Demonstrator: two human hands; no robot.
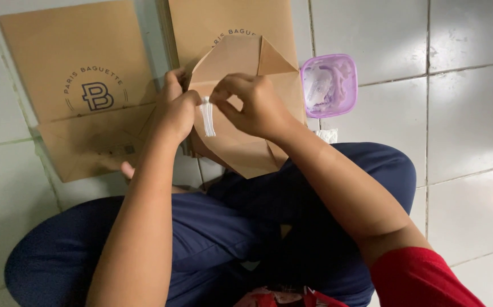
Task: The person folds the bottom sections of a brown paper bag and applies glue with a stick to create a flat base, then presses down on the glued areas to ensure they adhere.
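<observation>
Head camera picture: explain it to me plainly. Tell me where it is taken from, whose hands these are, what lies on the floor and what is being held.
There is no machine here. The single picture comes from a camera worn on a person's head, looking straight down, so the two bare arms reaching up the frame are the wearer's own. The person sits on a white tiled floor in dark blue trousers.

The left hand and right hand meet over a brown paper bag whose bottom is folded into angled flaps. Between their fingertips they pinch a small white strip, which hangs down against the bag; what it is made of is not clear.

On the floor lie more brown paper bags: a flat bag with a round printed logo at the left, and another bag under the one being worked. To the right stands a small purple-rimmed plastic tub holding something whitish.
</observation>
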